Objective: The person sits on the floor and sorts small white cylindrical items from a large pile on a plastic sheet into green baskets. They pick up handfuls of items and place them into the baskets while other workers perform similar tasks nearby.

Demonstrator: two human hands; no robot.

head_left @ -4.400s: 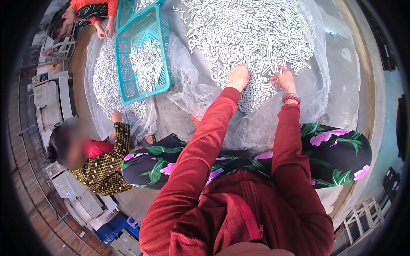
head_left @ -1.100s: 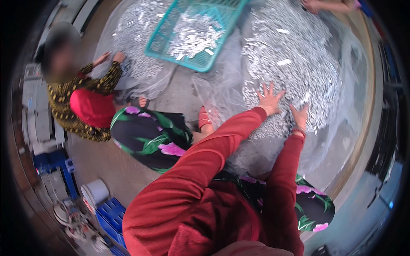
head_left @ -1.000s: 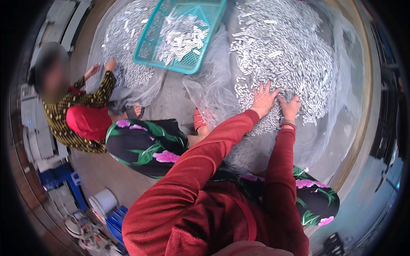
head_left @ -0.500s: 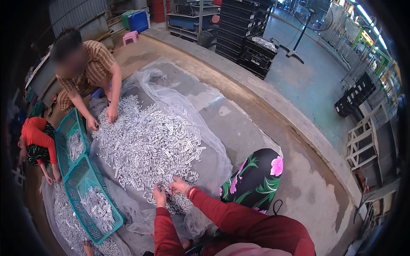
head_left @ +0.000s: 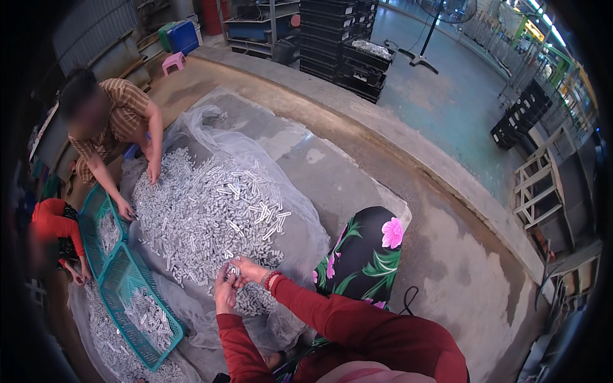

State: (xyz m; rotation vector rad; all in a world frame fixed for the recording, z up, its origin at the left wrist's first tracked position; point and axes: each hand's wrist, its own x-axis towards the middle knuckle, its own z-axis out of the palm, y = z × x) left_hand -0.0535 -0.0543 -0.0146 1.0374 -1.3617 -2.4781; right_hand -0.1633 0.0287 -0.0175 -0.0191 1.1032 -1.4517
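Note:
My left hand (head_left: 225,295) and my right hand (head_left: 252,270) meet over the near edge of a wide heap of small silvery metal pieces (head_left: 204,210). Between my closed fingertips are a few of these small metal pieces (head_left: 235,270); their exact shape is too small to make out. Some pieces in the heap are short, others are longer slotted strips. The heap lies on a pale mesh net (head_left: 306,217) spread over the concrete.
Left of the heap stand two teal plastic baskets, a near one (head_left: 115,316) and a far one (head_left: 91,239), both partly filled with longer strips. A co-worker in a striped shirt (head_left: 124,99) reaches across the heap; another in red (head_left: 57,220) bends at far left. Black crates (head_left: 325,45) stand behind.
My hands have come closer together at the pieces. The striped-shirt co-worker's hands have parted, one now beside the far basket. The whole view has shifted slightly.

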